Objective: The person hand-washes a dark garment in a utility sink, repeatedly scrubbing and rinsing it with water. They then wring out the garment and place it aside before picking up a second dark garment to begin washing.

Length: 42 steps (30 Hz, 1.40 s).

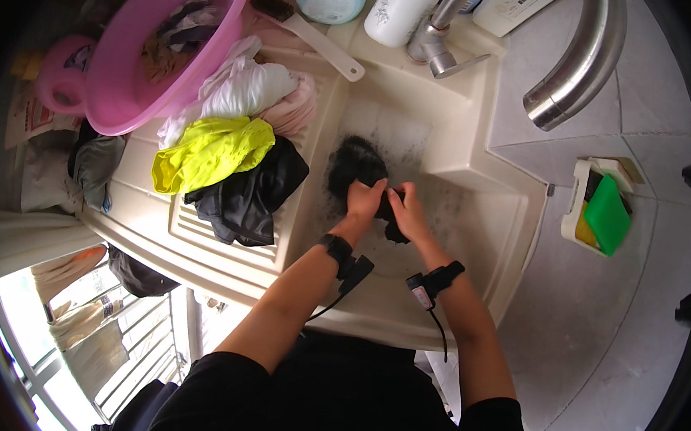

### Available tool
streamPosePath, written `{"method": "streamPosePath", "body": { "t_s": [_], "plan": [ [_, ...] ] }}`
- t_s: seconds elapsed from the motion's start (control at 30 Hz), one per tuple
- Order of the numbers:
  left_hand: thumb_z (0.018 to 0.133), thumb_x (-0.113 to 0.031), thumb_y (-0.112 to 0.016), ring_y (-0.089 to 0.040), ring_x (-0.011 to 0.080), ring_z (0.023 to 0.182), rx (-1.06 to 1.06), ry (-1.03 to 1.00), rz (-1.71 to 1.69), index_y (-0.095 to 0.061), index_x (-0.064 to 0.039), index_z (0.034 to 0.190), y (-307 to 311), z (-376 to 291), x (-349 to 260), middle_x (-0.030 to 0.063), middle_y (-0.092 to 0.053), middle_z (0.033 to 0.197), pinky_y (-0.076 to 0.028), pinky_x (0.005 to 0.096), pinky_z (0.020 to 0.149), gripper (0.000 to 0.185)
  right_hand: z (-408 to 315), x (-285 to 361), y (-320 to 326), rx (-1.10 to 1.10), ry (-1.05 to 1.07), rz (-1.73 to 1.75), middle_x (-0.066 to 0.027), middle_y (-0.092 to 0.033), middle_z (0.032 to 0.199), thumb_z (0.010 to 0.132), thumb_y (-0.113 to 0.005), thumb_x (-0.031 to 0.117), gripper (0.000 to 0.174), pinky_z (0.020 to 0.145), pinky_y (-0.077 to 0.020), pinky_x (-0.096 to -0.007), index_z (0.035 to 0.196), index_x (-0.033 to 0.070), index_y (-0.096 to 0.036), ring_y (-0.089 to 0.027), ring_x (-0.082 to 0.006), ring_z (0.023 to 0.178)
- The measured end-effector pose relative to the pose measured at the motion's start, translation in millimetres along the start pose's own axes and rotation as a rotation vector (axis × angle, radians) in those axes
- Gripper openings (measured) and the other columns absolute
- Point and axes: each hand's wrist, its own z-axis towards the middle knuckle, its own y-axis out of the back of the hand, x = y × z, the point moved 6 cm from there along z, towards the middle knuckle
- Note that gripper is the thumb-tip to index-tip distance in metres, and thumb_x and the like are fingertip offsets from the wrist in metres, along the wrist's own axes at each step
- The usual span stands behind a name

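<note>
Over the laundry sink's basin [478,207], my left hand [364,202] grips a wet black cloth [358,159] whose larger bunched part lies to its upper left. My right hand [406,211] holds the other part of the same cloth, and my two hands almost touch. A short end of the cloth hangs below my right hand. Suds and dark specks spread over the basin floor around it. Both wrists wear black straps with small devices and cables. How the fingers close under the cloth is partly hidden.
Left on the ribbed washboard lie black [257,191], yellow [211,152] and white [249,91] garments. Beyond stand a pink basin [148,117] and a scrub brush [318,42]. Bottles flank the faucet [435,50]; a curved metal pipe [590,70] overhangs at right, near a sponge holder [578,202].
</note>
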Motion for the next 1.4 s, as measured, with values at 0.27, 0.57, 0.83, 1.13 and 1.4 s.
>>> {"method": "streamPosePath", "body": {
  "t_s": [0.27, 0.57, 0.83, 1.13, 1.4],
  "plan": [
    [0.07, -0.036, -0.074, -0.031, 0.0371, 0.124, 0.1, -0.093, 1.0, -0.022, 0.007, 0.134, 9.2, 23.5, 30.9, 0.0244, -0.028, 0.135, -0.038, 0.0419, 0.097, 0.092, -26.6, -35.8, -17.7, 0.322, 0.203, -0.978, -0.0145, -0.021, 0.144, 0.076, -0.063, 0.043, 0.076, 0.094, -0.0294, -0.06, 0.139, 0.02, -0.028, -0.018, -0.0413, 0.131],
    [0.076, -0.023, -0.069, -0.032, 0.0358, 0.123, 0.079, -0.013, 1.092, -0.02, -0.001, 0.138, 13.5, 8.3, 20.1, 0.0186, -0.023, 0.137, -0.038, 0.0439, 0.097, 0.081, -9.5, -70.1, -21.6, 0.217, -0.001, -0.945, -0.0087, -0.04, 0.131, 0.074, -0.065, 0.04, 0.06, 0.085, -0.0399, -0.049, 0.129, 0.028, -0.045, -0.034, -0.0332, 0.122],
    [0.078, -0.03, -0.067, -0.033, 0.0384, 0.12, -0.079, 0.169, 0.808, -0.023, -0.008, 0.136, 10.8, -1.1, 30.2, 0.0176, -0.026, 0.135, -0.039, 0.0455, 0.095, 0.075, 0.5, -64.4, -18.6, 0.145, 0.002, -0.509, -0.0142, -0.051, 0.103, 0.067, -0.068, 0.014, 0.047, 0.079, -0.0443, -0.0429, 0.111, 0.014, -0.053, -0.051, -0.035, 0.098],
    [0.088, -0.036, -0.048, -0.06, 0.0263, 0.084, 0.707, 0.586, -1.061, -0.059, -0.006, 0.092, -36.2, -9.1, 52.9, 0.0117, -0.061, 0.088, -0.051, 0.0398, 0.073, 0.032, -35.7, 47.3, 1.3, 0.12, 0.427, 0.096, -0.0134, -0.048, 0.09, 0.064, -0.064, 0.011, 0.034, 0.08, -0.0432, -0.0356, 0.095, 0.004, -0.053, -0.052, -0.0296, 0.09],
    [0.088, -0.029, -0.038, -0.056, 0.0269, 0.095, 0.234, 0.547, -0.952, -0.053, -0.004, 0.108, -41.5, -13.1, 50.1, 0.0108, -0.057, 0.105, -0.046, 0.043, 0.084, 0.035, -0.9, 6.9, 20.3, -0.235, 0.047, 0.076, -0.0227, -0.054, 0.103, 0.077, -0.054, 0.017, 0.03, 0.076, -0.044, -0.0418, 0.103, 0.001, -0.054, -0.054, -0.0365, 0.089]
  ]
}}
